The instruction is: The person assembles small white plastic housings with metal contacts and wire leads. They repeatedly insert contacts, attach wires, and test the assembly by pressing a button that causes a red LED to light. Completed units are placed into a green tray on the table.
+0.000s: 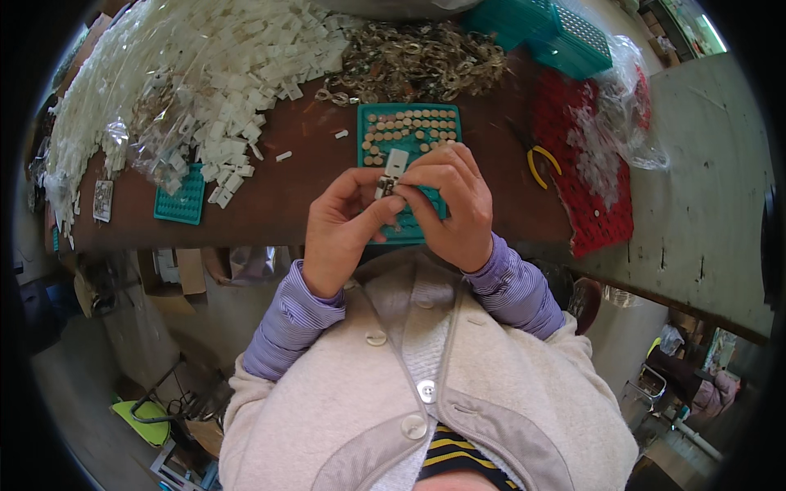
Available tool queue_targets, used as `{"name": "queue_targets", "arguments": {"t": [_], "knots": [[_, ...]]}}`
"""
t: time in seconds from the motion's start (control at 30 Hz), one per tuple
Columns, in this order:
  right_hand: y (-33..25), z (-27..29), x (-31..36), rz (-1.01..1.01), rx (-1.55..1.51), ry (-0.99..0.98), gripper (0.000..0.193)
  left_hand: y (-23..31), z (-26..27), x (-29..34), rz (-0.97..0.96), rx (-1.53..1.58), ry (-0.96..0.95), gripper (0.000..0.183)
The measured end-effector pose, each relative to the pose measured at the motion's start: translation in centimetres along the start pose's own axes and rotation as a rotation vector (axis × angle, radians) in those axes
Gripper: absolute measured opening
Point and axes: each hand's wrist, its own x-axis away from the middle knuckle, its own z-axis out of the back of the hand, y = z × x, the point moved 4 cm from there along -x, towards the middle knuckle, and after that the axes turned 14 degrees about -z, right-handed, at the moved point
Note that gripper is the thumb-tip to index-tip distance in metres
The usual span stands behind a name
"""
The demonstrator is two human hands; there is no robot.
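Between my two hands is a small white plastic part with metal pieces at its lower end (394, 168), held above the near half of a green tray (364, 123). My left hand (348, 217) pinches its lower left side with thumb and fingers. From the right, the closed fingers of my right hand (453, 196) grip the same part. Several rows of small round tan pieces (409, 124) fill the tray's far half. My hands cover much of its near half.
A large heap of white plastic parts (237, 106) covers the left of the brown table (278, 192), beside a small green tray (179, 196). Tangled metal pieces (417, 61) lie behind. Yellow-handled pliers (540, 164), a red cloth (602, 213) and green baskets (565, 41) are on the right.
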Motion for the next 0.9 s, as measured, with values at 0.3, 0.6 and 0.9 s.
{"name": "queue_targets", "arguments": {"t": [0.3,0.6,0.9], "knots": [[0.5,1.9,1.2,-0.17,-0.152,-0.061,0.022,0.7,-1.9,0.5,-0.053,-0.16,-0.059,0.033],[0.7,1.6,1.4,-0.466,-0.482,0.053,0.028,0.7,-1.2,-0.2,-0.057,-0.152,-0.063,0.024],[0.3,4.3,1.2,-0.179,0.082,0.099,0.022,0.6,-3.1,-0.6,0.063,0.031,-0.198,0.027]]}}
